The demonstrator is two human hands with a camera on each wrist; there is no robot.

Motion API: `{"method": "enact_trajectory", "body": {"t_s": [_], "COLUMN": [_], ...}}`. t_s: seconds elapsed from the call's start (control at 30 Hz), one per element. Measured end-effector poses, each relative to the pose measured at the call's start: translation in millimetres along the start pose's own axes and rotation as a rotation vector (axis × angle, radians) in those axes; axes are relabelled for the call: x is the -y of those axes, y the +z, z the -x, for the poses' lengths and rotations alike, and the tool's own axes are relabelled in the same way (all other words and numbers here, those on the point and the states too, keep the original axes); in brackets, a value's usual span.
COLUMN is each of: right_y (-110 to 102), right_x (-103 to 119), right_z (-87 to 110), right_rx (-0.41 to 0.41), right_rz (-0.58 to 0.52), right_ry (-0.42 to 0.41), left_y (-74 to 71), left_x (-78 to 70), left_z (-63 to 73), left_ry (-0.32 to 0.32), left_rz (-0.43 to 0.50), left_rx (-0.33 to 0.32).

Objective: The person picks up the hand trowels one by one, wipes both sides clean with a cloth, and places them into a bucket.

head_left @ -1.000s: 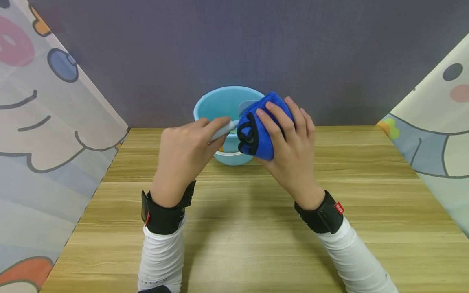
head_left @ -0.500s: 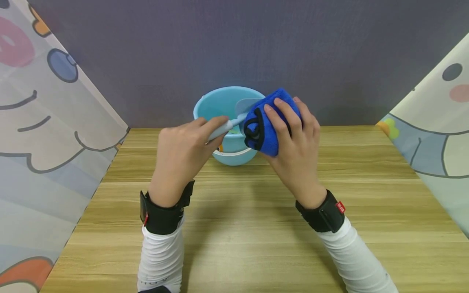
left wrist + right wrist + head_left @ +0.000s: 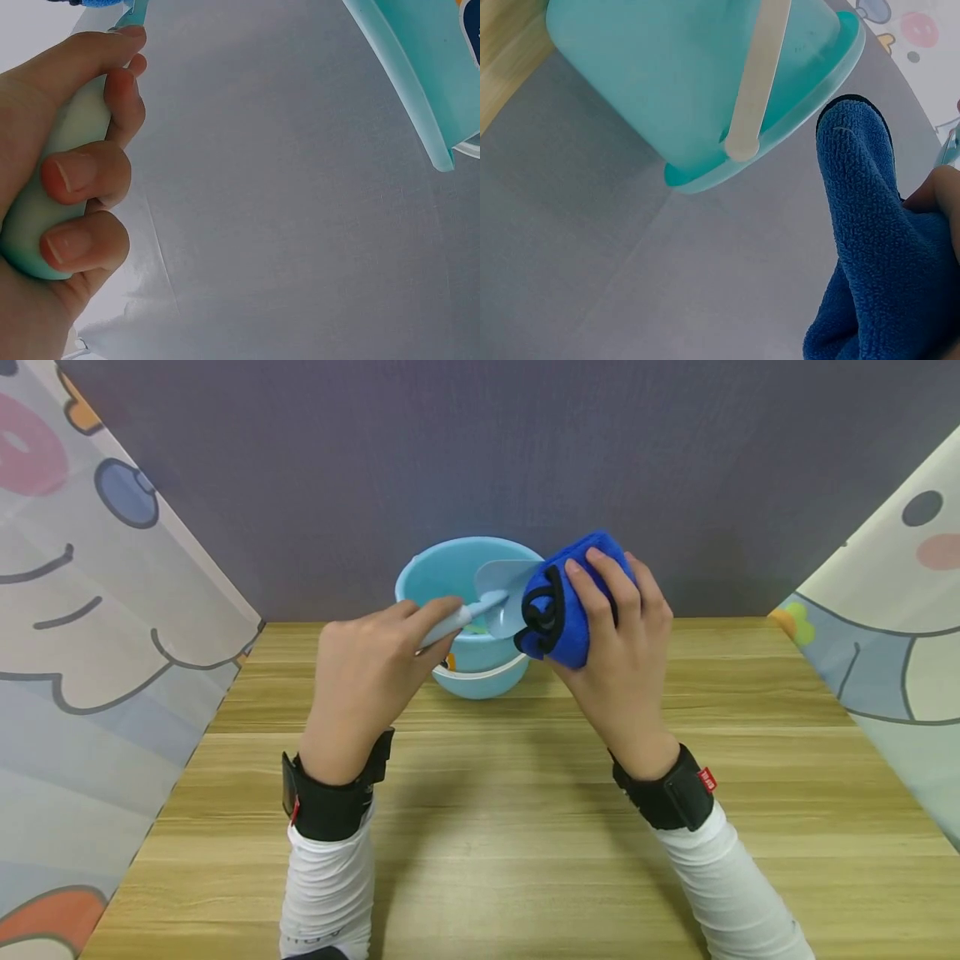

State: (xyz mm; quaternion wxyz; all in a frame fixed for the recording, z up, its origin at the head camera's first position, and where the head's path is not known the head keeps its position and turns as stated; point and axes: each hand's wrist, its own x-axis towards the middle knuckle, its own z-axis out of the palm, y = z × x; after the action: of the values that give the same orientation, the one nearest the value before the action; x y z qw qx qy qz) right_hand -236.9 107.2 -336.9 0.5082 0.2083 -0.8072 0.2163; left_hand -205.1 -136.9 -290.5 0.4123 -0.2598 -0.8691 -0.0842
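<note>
My left hand grips the handle of a light blue toy shovel. In the left wrist view its fingers curl round the thick pale handle. My right hand holds a folded blue towel with black edging, seen in the right wrist view as a bunched fuzzy cloth. The towel overlaps the right side of the shovel's blade; how far it wraps behind is hidden. Both things are held up above a light blue bucket, partly covered by the hands.
The bucket stands at the back of the wooden table, against a grey panel. A white handle hangs across its outside. Cartoon-printed sheets flank the table.
My right hand has moved right and slightly up with the towel, uncovering more of the shovel's blade. My left hand has shifted only a little to the left.
</note>
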Motion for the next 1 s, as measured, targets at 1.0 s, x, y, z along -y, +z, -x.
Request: {"method": "enact_trajectory", "body": {"t_s": [1.0], "right_y": [1.6], "right_x": [-41.5], "right_z": [-0.2], "right_rx": [0.167], "right_rz": [0.064], "right_ry": [0.238], "left_y": [72.2], "left_x": [55.3], "left_z": [-35.6], "left_ry": [-0.245], "left_rz": [-0.007], "left_rx": [0.494]}}
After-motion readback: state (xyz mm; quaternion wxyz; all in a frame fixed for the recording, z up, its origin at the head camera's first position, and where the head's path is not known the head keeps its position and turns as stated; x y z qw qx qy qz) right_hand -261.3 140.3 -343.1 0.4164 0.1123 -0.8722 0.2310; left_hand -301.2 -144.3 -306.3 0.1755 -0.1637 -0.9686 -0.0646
